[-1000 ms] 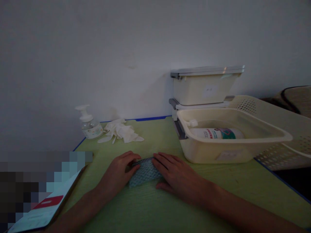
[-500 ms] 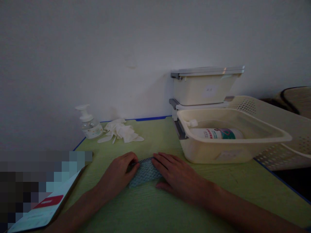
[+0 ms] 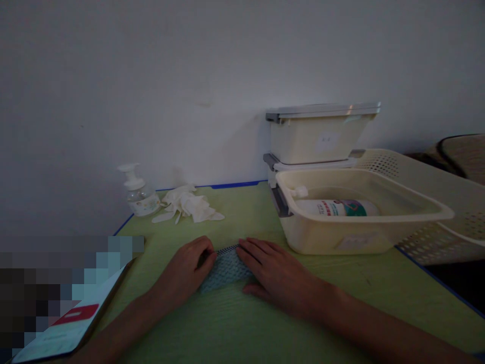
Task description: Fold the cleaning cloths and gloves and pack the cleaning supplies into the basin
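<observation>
A pale blue textured cloth (image 3: 227,272) with a dark checked strip along its far edge lies on the green table (image 3: 212,328). At its left end, my left hand (image 3: 195,265) is closed, with thumb and curled fingers pinching the far left corner. My right hand (image 3: 276,270) rests on the right end, palm down. Its fingers are stretched out over the cloth, with the thumb apart and nearer to me. That hand hides the cloth's right part.
Behind the hands lie crumpled white gloves (image 3: 189,205) beside a pump bottle (image 3: 142,197). At right, an open cream bin (image 3: 341,237) holds a white bottle (image 3: 329,208). Lidded boxes (image 3: 310,141) and a perforated basket (image 3: 428,177) stand behind it. A lit screen (image 3: 56,336) sits at left.
</observation>
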